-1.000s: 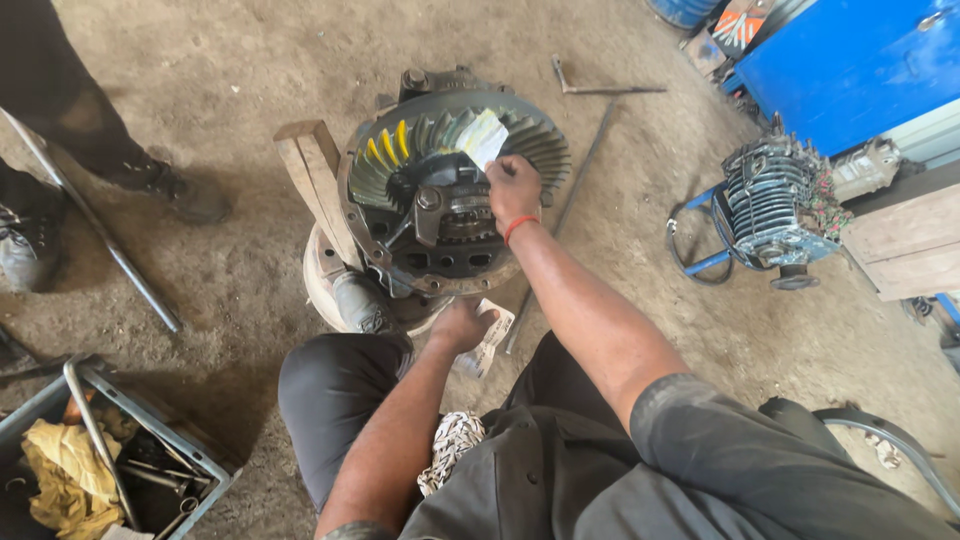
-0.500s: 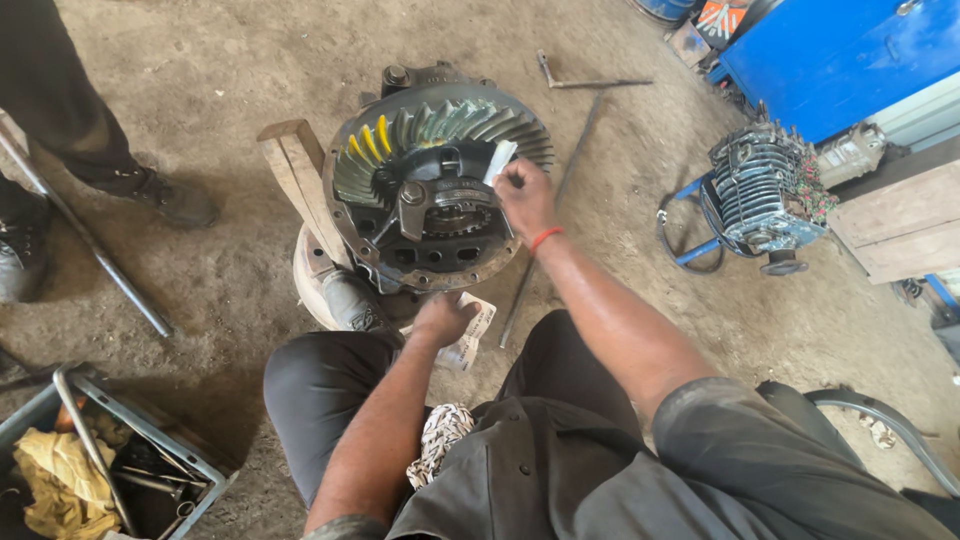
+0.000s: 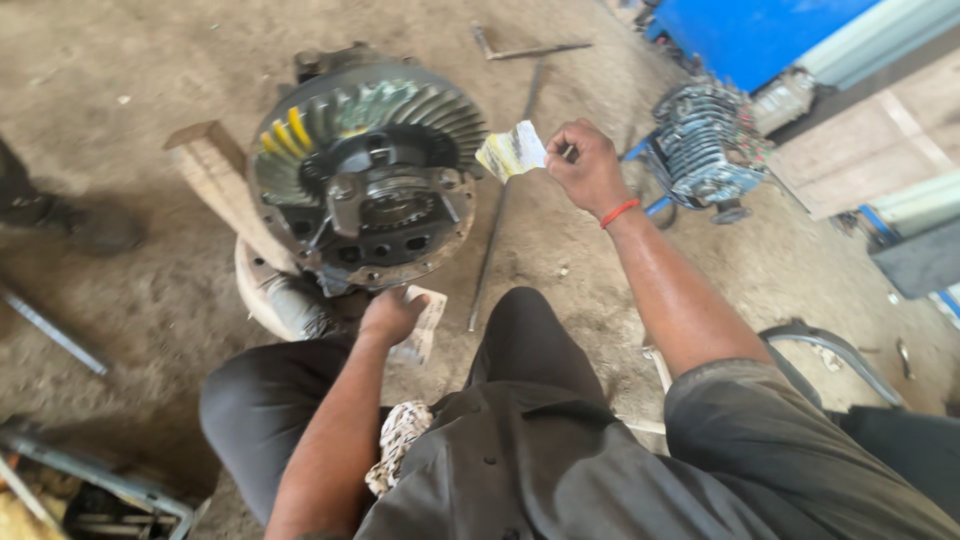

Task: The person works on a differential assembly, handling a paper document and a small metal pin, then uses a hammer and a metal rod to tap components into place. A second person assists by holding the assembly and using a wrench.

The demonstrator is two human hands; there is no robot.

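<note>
A greasy differential gear assembly [image 3: 365, 190] with a toothed ring gear, a few teeth painted yellow, stands on the dirt floor against a wooden block [image 3: 215, 180]. My right hand [image 3: 588, 165] is raised to the right of the gear and pinches a small folded piece of paper [image 3: 512, 152], stained yellow. My left hand [image 3: 388, 315] rests low at the front rim of the assembly, its fingers on another scrap of paper [image 3: 422, 325] lying on the ground.
A long metal rod [image 3: 495, 240] lies on the floor beside the gear. A small finned engine [image 3: 705, 145] and a blue container [image 3: 760, 35] are at the upper right. Another person's shoe [image 3: 90, 225] is at the left; a toolbox corner [image 3: 90, 490] sits bottom left.
My right hand has lifted off the ring gear and moved right, away from it, carrying the paper. My left hand stays at the lower rim.
</note>
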